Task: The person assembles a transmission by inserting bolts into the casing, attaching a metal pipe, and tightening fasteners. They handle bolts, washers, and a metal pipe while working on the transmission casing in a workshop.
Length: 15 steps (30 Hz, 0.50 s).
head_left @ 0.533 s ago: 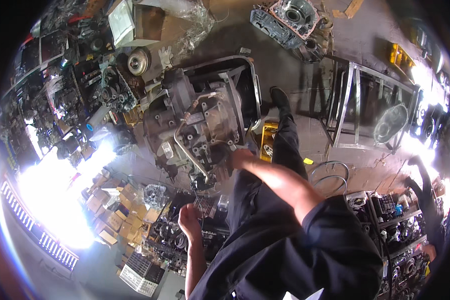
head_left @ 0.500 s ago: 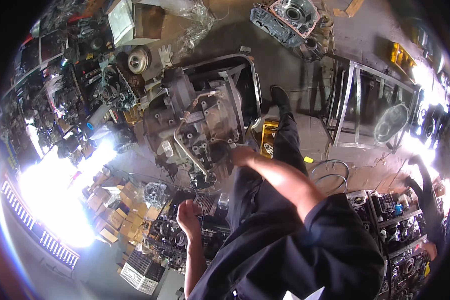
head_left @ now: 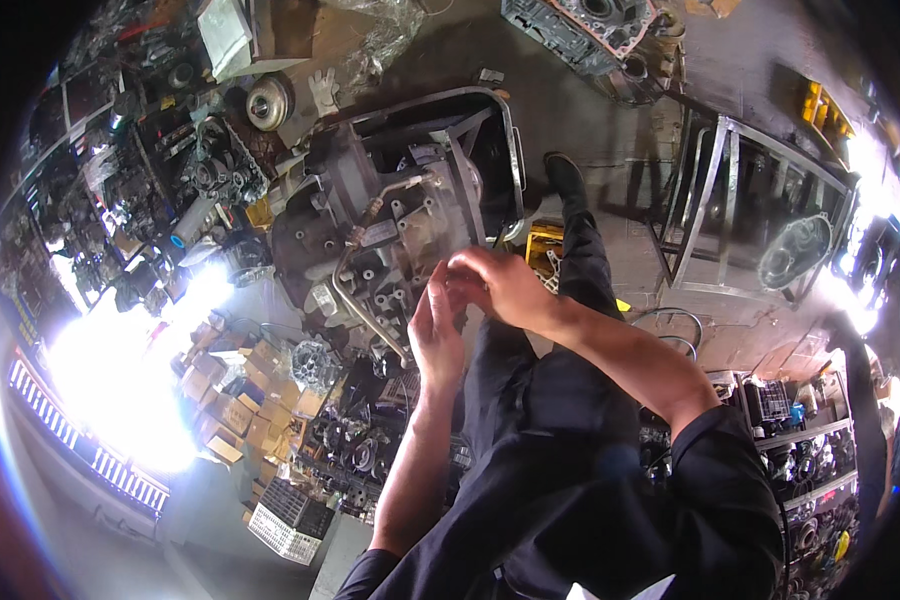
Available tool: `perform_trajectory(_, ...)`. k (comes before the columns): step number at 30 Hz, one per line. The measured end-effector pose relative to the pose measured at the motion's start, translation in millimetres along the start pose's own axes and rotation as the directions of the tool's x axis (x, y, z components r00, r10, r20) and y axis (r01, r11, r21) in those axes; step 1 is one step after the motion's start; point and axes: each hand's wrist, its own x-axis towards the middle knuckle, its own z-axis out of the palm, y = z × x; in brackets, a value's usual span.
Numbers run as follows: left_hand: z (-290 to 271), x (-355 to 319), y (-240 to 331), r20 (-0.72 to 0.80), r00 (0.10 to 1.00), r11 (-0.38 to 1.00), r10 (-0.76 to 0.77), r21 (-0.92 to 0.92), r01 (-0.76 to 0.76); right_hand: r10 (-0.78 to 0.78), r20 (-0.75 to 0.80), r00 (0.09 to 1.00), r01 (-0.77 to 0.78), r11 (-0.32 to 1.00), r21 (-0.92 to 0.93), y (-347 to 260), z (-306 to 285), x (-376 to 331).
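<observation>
Both hands meet over the near right part of a grey metal gearbox (head_left: 390, 225) with a bent metal pipe along its top. My left hand (head_left: 437, 332) comes up from below, fingers pointing away from me and drawn together at the tips. Closed and bent inward, my right hand (head_left: 505, 287) has its fingertips against those of the left. Anything between the fingers is too small or hidden to make out. The gearbox lies against a metal-railed frame (head_left: 517, 165), and the hands cover part of its near side.
My legs and one dark shoe (head_left: 567, 178) stand right of the gearbox, beside a yellow crate (head_left: 543, 250). Further right is a metal frame stand (head_left: 722, 200). Engine parts crowd the left, with cardboard boxes (head_left: 255, 400) and a white basket (head_left: 285, 530) nearer.
My right hand has come off the gearbox's near edge and moved up and toward me. The left hand has risen from the lower left to meet it. The view has shifted slightly.
</observation>
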Motion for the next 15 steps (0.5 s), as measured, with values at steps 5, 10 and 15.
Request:
perform_trajectory(5, -3, 15, 8, 0.013, 0.999, 0.966, -0.044, -0.253, 0.046, 0.040, -0.117, 0.992, -0.037, 0.999, 0.030, 6, -1, 13)
perform_trajectory(10, -7, 15, 26, 0.033, 0.999, 0.932, -0.038, -0.360, 0.048, -0.067, -0.177, 0.982, 0.070, 0.997, 0.012, -2, -1, 23)
perform_trajectory(15, -10, 11, 39, 0.066, 0.997, 0.885, -0.050, -0.460, 0.075, -0.088, -0.185, 0.979, 0.104, 0.991, 0.081, -10, -2, 26)
